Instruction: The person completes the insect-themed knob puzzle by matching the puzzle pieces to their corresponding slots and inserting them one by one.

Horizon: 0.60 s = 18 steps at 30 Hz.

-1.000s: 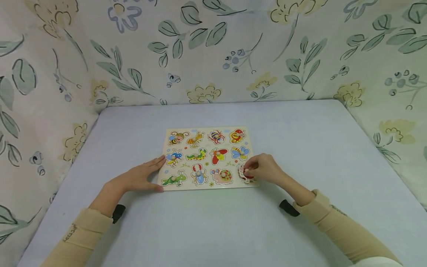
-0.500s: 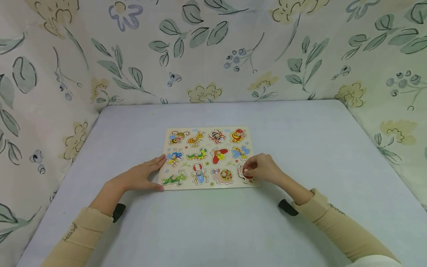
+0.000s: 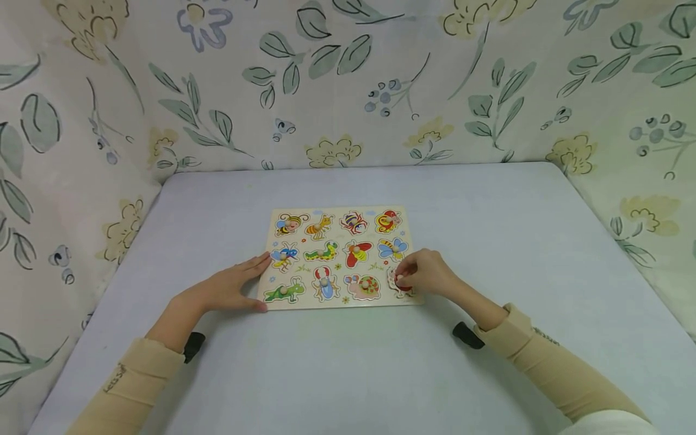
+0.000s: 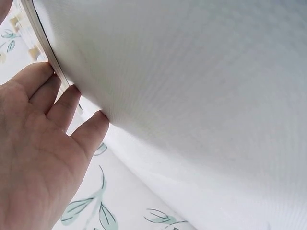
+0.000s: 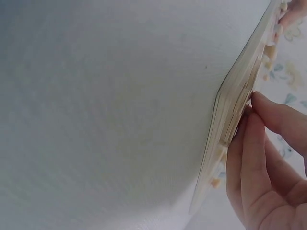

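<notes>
A wooden knob puzzle board (image 3: 387, 301) with insect pictures lies flat on the table. At its lower right corner, my right hand (image 3: 435, 276) pinches a red and white puzzle piece (image 3: 403, 283) by its knob, thumb against fingers. Part of that piece is hidden by the fingers; in the right wrist view the piece (image 5: 234, 122) appears slightly raised over the board. My left hand (image 3: 225, 291) rests along the board's left edge, fingers and thumb spread and fairly straight. The left wrist view has those fingertips (image 4: 98, 120) at the table and board edge.
Other knobbed pieces, such as a snail (image 3: 363, 287), a blue beetle (image 3: 325, 287) and a grasshopper (image 3: 283, 292), lie in the board. The white table (image 3: 348, 368) extends all round it. Floral cloth (image 3: 337, 90) hangs behind and at the sides.
The right hand stays at the lower right corner, with the pinched piece shifting barely at all. The left hand and the board look unmoved.
</notes>
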### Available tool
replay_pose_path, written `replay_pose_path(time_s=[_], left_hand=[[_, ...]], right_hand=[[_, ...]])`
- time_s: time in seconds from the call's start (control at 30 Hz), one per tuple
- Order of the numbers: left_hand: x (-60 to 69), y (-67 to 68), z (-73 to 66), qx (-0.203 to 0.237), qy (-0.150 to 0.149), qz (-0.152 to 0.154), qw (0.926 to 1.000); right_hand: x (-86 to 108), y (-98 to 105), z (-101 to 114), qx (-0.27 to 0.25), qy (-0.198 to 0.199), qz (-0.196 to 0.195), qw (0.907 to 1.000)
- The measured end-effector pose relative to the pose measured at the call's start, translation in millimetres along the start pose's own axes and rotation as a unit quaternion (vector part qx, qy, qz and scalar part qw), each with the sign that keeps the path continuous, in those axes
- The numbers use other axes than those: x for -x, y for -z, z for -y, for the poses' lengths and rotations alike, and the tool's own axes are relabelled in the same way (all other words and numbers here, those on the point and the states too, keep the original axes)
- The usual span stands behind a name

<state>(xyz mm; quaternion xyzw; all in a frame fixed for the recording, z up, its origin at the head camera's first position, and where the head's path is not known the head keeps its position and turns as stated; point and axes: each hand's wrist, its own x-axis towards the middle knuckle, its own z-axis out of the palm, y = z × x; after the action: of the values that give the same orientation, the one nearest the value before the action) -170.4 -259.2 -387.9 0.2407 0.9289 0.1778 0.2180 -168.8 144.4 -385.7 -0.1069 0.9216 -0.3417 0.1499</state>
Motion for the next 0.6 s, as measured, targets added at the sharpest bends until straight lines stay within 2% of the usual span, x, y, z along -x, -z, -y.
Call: replay_pose_path(time_s=[0.3, 0.6], left_hand=[[-0.8, 0.1, -0.7, 0.001, 0.004, 0.002, 1.0], [0.7, 1.0, -2.5, 0.0, 0.001, 0.001, 1.0]], right_hand=[[-2.6, -0.1, 1.0, 0.009, -0.016, 0.008, 0.9998], [-3.5, 0.9, 2.9, 0.012, -0.008, 0.013, 0.9998]])
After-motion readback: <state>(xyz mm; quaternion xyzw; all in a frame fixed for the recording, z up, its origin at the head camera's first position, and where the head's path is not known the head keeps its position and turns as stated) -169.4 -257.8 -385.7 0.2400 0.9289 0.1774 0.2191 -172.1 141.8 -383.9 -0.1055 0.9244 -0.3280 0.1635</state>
